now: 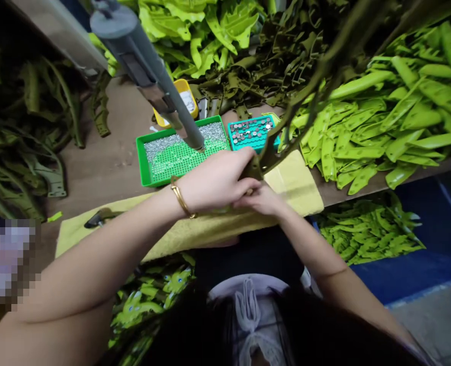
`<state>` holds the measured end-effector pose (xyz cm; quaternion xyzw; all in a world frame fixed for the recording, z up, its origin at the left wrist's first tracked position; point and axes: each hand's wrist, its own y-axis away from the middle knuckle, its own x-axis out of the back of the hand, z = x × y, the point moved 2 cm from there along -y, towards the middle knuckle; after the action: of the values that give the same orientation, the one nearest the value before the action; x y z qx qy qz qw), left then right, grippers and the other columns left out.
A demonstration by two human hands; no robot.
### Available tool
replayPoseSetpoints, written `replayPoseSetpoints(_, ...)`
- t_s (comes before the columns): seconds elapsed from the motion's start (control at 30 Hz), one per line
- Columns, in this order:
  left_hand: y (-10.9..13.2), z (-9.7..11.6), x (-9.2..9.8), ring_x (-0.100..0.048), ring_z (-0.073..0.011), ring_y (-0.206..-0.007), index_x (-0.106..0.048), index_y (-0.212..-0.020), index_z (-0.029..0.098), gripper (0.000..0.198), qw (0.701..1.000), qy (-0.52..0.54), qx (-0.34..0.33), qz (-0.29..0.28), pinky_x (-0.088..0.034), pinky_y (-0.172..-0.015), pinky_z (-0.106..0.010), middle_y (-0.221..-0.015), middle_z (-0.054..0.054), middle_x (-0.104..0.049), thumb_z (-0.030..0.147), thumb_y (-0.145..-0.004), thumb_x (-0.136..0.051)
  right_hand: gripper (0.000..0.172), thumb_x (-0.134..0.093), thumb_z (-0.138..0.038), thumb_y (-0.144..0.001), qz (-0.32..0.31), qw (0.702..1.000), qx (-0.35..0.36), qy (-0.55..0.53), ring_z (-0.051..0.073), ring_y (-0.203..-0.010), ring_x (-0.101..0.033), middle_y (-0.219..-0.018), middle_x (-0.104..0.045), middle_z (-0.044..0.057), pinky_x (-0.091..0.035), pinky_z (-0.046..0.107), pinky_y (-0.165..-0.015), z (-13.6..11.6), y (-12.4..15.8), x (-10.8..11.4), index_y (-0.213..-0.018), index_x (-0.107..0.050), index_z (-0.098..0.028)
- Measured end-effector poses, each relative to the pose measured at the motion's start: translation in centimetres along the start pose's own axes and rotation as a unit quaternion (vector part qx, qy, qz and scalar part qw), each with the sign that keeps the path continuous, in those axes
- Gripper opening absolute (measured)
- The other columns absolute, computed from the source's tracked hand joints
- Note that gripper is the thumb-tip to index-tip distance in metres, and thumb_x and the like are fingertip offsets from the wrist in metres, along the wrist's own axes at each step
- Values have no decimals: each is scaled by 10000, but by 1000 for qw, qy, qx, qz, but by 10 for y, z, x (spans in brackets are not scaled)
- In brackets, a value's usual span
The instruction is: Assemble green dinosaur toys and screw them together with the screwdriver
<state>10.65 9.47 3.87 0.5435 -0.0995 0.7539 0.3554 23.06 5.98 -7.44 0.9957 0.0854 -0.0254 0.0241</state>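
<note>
Both of my hands meet over the yellow cloth (294, 180) at the table's front edge. My left hand (225, 178), with a gold bracelet at its wrist, is closed round the lower end of a long olive-green plastic part (273, 147). The part rises up and away to the right, and its upper end is blurred. Just below, my right hand (262, 199) is closed at the same end, its fingertips partly hidden by the left hand. A grey power screwdriver (149, 76) hangs tilted, its tip above the green tray (143, 162) of small silver screws.
A teal tray (253, 142) holds round metal pieces. Behind stands a yellow box (192, 94) with white pieces. Piles of bright green plastic parts (362, 127) and olive parts (30, 96) flank the table. A blue bin (385, 277) with green parts sits lower right.
</note>
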Motion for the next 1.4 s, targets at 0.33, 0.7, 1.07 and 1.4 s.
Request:
replayPoseSetpoints(0.33, -32, -18, -26, -577, -213, -845, -546, -1007, 156, 258, 987, 131, 91, 32, -452, -760, -339, -928, -61, -623, 362, -852, -546, 401, -473, -389, -929, 222, 769, -171, 574, 344, -1018, -651, -1036, -675, 227, -473, 510, -883, -11, -82, 112, -1162, -553, -73)
replayPoseSetpoints(0.7, -28, -8, -34, -583, -236, -880, -543, -1056, 166, 315, 983, 164, 77, 35, -450, -807, -372, -962, -64, -629, 413, -873, -473, 291, -519, -236, -865, 219, 856, -44, 466, 287, -983, -646, -1153, -616, 154, -518, 498, -862, -44, 10, 103, -1115, -653, -171)
replayPoseSetpoints(1.07, -26, 12, -53, -614, -258, -1055, -552, -1120, 185, 313, 981, 193, 4, -19, -467, -947, -402, -1144, -98, -653, 386, -889, -488, 542, -491, -664, -821, 301, 945, 42, -124, 168, -925, -662, -1010, -670, 50, -559, 315, -791, 15, 28, 52, -1163, -557, -249)
replayPoseSetpoints(1.4, -21, 10, -73, -399, -208, -1406, -327, -1486, 199, 595, 972, 223, -24, 65, -324, -1177, -356, -1545, -58, -385, 318, -917, -452, 676, -128, -645, -915, 298, 942, -21, -151, 180, -1100, -635, -1210, -641, 83, -573, 344, -834, 1, -1, 44, -1284, -497, -216)
